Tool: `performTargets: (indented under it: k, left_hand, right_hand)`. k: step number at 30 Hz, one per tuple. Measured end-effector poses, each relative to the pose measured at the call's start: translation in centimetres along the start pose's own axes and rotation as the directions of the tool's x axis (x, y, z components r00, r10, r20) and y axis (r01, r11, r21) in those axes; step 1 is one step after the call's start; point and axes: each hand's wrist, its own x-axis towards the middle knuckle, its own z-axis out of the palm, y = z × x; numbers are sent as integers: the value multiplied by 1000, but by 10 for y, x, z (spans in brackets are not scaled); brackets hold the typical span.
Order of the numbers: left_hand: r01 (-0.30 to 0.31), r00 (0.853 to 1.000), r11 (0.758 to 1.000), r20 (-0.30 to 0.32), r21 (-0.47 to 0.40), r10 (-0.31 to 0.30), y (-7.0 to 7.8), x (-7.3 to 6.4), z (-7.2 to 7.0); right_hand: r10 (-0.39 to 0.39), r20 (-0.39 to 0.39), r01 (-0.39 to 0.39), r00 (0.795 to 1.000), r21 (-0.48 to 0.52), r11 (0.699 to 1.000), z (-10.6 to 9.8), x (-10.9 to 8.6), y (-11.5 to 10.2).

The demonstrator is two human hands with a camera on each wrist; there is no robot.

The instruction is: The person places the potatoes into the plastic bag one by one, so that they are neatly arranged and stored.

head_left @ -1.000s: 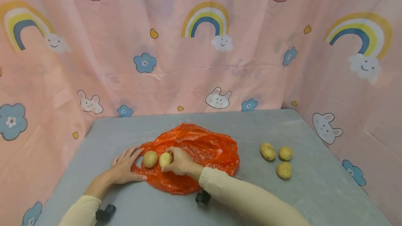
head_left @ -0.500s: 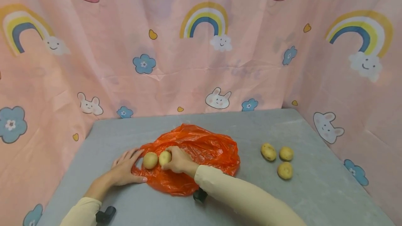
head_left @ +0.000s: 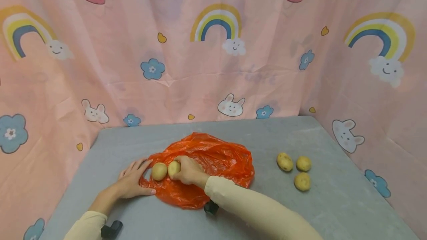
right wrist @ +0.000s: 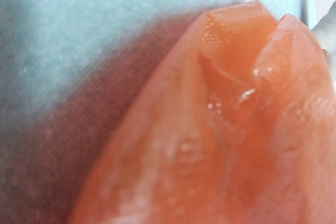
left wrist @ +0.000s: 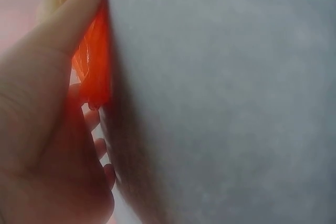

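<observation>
An orange-red plastic bag [head_left: 230,162] lies crumpled on the grey table, its thin sheet filling much of the right wrist view. My left hand [head_left: 131,182] rests at the bag's left end, thumb and fingers spread apart around that edge. Between them and my other hand sits a round yellow-brown potato [head_left: 159,172] on the bag. My right hand [head_left: 190,171] pinches a second potato [head_left: 174,169] between thumb and fingers, right beside the first. In the left wrist view, the left thumb [left wrist: 79,17] stretches along a fold of the orange plastic.
Three more potatoes lie grouped on the table to the right: one oval potato [head_left: 285,162], one behind [head_left: 303,163] and one nearer [head_left: 302,181]. A pink patterned curtain [head_left: 186,95] encloses the back and sides of the grey table [head_left: 267,136].
My right hand has shifted slightly left with the potato it pinches, bringing it a little closer to the other one. My left hand stays in place at the bag's edge.
</observation>
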Motion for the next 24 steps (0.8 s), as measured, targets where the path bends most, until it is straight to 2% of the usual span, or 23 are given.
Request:
performTargets:
  k: [13,24]
  left_hand:
    - [-4,1000,1000,-3,10,4,-1,0,1]
    - [1,1000,1000,7,-4,-1,-3,0,1]
  right_hand:
    - [-48,41,48,998,-16,999,0,2,3]
    - [-76,57,70,995,103,992,-13,-7,8]
